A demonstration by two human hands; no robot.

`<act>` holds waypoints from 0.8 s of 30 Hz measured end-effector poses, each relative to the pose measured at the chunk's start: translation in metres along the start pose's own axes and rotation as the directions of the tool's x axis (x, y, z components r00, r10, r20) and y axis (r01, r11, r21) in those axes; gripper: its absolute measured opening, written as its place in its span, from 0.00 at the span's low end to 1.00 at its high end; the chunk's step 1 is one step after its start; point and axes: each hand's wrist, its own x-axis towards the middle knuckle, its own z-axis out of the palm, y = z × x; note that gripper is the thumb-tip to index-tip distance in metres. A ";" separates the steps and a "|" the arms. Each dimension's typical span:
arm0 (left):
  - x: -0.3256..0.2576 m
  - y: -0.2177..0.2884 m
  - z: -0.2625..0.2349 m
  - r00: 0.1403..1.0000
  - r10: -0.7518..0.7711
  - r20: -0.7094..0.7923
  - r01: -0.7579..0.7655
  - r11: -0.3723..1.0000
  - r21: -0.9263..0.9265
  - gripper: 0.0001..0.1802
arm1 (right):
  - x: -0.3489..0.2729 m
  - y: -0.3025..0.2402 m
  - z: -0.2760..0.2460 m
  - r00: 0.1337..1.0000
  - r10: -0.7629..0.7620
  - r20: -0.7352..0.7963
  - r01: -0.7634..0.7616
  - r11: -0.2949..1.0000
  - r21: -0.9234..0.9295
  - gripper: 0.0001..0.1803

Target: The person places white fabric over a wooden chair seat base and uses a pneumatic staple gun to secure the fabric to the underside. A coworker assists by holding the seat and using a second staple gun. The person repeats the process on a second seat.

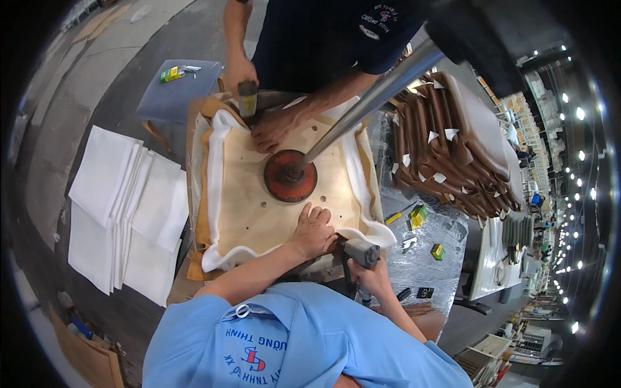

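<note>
A pale wooden seat board (252, 216) lies with white padding (217, 145) and a tan-brown cover (202, 220) round its edges. A red-and-black round press plate (291, 187) on a metal rod (369, 94) bears on its middle. My left hand (314, 231) rests on the board near the front edge, fingers apart, its lower side by a folded bit of brown cover. My right hand (370, 277) is closed round the handle of a staple gun (362, 253), its nose at the front right edge beside my left hand. The cover under the nose is partly hidden.
Opposite, a co-worker (310, 52) holds another staple gun (248, 98) at the far left corner. White padding sheets (123, 213) lie at left, brown covers (446, 142) are stacked at right. Small boxes (418, 216) and a yellow cutter (396, 216) lie on the plastic-wrapped table (414, 265).
</note>
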 end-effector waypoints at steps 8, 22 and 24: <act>0.006 -0.001 0.006 0.999 -0.041 0.013 0.041 0.999 0.034 0.15 | 0.012 -0.023 0.005 0.999 0.014 0.029 -0.011 0.996 -0.094 0.18; -0.010 -0.001 -0.004 0.989 -0.131 0.062 0.132 0.991 -0.018 0.13 | 0.022 -0.036 0.012 1.000 -0.004 0.014 0.006 0.994 -0.112 0.14; -0.009 -0.003 -0.001 0.993 -0.114 -0.023 0.113 0.993 -0.027 0.13 | 0.023 -0.035 0.012 1.000 0.016 0.017 -0.015 0.997 -0.069 0.13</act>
